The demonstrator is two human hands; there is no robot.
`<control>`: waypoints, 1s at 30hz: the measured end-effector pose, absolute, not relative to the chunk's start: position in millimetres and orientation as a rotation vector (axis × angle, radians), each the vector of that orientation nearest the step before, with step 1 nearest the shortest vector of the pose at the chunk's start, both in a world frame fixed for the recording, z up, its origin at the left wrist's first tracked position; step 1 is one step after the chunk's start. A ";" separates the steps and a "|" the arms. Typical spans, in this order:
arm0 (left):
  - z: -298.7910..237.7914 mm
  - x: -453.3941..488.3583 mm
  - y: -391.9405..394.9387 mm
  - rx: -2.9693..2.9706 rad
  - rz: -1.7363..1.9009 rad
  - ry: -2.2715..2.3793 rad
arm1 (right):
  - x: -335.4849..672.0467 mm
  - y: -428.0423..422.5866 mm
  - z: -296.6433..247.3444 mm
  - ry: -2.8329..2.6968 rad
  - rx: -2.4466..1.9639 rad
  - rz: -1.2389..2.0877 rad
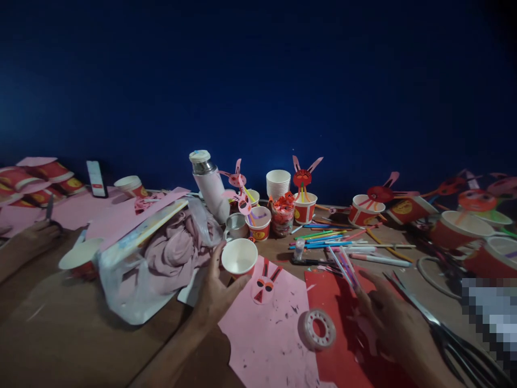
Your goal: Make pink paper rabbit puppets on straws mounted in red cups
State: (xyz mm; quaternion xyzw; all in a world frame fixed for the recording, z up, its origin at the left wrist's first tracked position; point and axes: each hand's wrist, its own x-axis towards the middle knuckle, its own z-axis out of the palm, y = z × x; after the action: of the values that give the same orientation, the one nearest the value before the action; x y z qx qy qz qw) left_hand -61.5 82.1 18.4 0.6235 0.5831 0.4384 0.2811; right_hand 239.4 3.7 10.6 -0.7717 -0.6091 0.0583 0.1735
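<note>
My left hand (213, 295) is closed round a white-lined paper cup (239, 257), held tilted just above the table, its mouth facing me. My right hand (390, 318) rests over a red paper sheet (343, 345), and its fingers pinch a few thin coloured straws (344, 267) that point up and away. A pink bunny face cutout (264, 286) lies on a pink paper sheet (262, 339) between my hands. A roll of clear tape (319, 328) sits where the two sheets meet. Black scissors (440, 323) lie just right of my right hand.
A plastic bag of pink cloth (161, 264) and a leaning flask (210, 186) lie to the left. Red cups with bunny faces (304, 202), stacked white cups (278, 184) and loose straws (323, 237) fill the back. Another person's hand (34, 237) holds a blade at far left, near a phone (97, 179).
</note>
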 end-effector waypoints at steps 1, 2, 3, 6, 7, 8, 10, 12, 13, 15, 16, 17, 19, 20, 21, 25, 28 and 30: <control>17.3 -60.6 81.8 1.671 1.179 1.563 | 239.1 3.5 10.5 -1.743 -2.223 0.165; 16.2 -60.0 81.1 1.692 1.188 1.557 | 238.9 3.3 10.9 -1.752 -2.265 0.148; 15.4 -59.7 80.0 1.734 1.199 1.547 | 238.9 3.2 11.5 -1.761 -2.302 0.116; 15.2 -60.4 73.7 1.928 1.232 1.453 | 239.5 3.4 13.5 -1.791 -2.304 -0.071; 16.0 -60.7 71.0 1.997 1.237 1.393 | 239.8 3.6 13.7 -1.812 -2.253 -0.141; 17.1 -60.6 68.1 2.061 1.236 1.324 | 239.8 3.7 13.7 -1.833 -2.191 -0.205; 20.4 -59.0 61.8 2.100 1.227 1.208 | 238.7 3.0 13.9 -1.861 -2.098 -0.293; 24.7 -55.0 55.0 1.990 1.211 1.175 | 236.1 0.5 16.5 -1.880 -2.068 -0.299; 27.0 -52.5 51.7 1.890 1.202 1.189 | 234.7 -1.2 19.6 -1.872 -2.076 -0.277; 30.8 -47.8 46.6 1.729 1.158 1.238 | 233.3 -5.0 30.3 -1.901 -2.082 -0.165; 31.9 -45.8 45.2 1.701 1.120 1.249 | 234.2 -6.9 37.7 -1.899 -2.091 -0.136; 32.3 -44.0 44.5 1.722 1.077 1.239 | 236.6 -8.9 46.2 -1.878 -2.095 -0.114; 31.5 -40.4 44.5 1.825 0.989 1.189 | 246.0 -14.1 64.7 -1.873 -2.139 -0.078; 30.7 -38.3 44.5 1.877 0.950 1.149 | 252.9 -17.5 73.3 -1.825 -2.194 -0.118; 30.1 -36.0 44.3 1.918 0.923 1.104 | 260.9 -21.2 80.5 -1.747 -2.260 -0.186; 30.9 -25.6 40.0 1.857 0.931 0.969 | 295.9 -36.3 86.6 -1.555 -2.565 -0.166; 31.7 -23.0 37.4 1.631 0.976 0.963 | 313.1 -45.8 71.1 -1.561 -2.632 0.034; 30.6 -25.1 37.7 1.507 0.953 0.951 | 317.7 -51.7 60.1 -1.593 -2.670 0.158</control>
State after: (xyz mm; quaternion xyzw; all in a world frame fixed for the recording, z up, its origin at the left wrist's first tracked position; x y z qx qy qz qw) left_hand -25.1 37.7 30.6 0.6315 0.3987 0.3995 0.5316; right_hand 317.7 -51.7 60.1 -0.8575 -0.5117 0.0506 0.0143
